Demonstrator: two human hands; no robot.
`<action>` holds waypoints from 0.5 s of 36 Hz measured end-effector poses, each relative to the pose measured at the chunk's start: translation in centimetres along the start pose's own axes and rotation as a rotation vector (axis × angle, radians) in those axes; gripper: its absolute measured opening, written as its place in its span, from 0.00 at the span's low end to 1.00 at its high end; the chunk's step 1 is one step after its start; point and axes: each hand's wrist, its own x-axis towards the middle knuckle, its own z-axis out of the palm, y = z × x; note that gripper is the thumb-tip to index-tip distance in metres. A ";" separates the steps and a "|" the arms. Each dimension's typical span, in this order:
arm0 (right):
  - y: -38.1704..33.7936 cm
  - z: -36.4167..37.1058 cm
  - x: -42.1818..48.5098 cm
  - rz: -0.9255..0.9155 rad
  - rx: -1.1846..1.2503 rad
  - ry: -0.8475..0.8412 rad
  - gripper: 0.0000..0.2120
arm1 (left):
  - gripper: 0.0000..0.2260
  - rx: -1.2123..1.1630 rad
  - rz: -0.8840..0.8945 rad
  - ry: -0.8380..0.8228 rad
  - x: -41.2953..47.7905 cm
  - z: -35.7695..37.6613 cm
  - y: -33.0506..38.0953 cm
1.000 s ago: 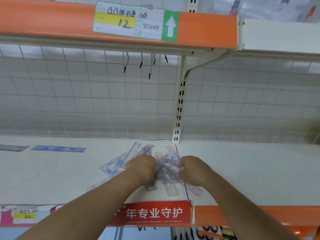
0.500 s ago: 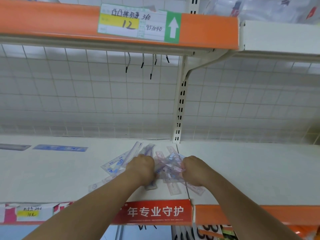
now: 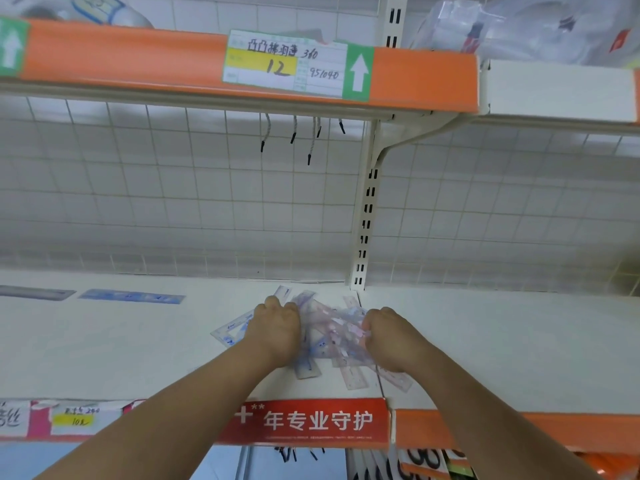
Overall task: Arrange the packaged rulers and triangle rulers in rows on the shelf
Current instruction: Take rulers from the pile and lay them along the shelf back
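A loose pile of clear packaged rulers and triangle rulers (image 3: 332, 336) lies on the white shelf (image 3: 138, 348), near its middle seam. My left hand (image 3: 277, 330) is curled on the pile's left side, fingers closed over the packages. My right hand (image 3: 391, 337) grips the pile's right side. A triangle ruler (image 3: 232, 332) sticks out to the left under my left wrist, and a few straight rulers (image 3: 356, 377) poke out toward the front edge. Two flat rulers, one blue (image 3: 131, 296) and one grey (image 3: 34, 292), lie at the back left of the shelf.
A slotted upright post (image 3: 365, 220) stands behind the pile, against a wire-grid back wall. The upper shelf with an orange edge strip (image 3: 138, 60) and a price label (image 3: 287, 64) hangs overhead. A red sign (image 3: 308, 422) runs along the front edge.
Both hands have pressed closer around the pile, bunching the rulers between them. The view has tilted slightly, so the shelf appears lower.
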 end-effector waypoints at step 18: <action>-2.0 -0.3 0.4 0.051 0.021 0.089 0.06 | 0.16 -0.036 -0.050 0.086 -1.3 0.0 -3.1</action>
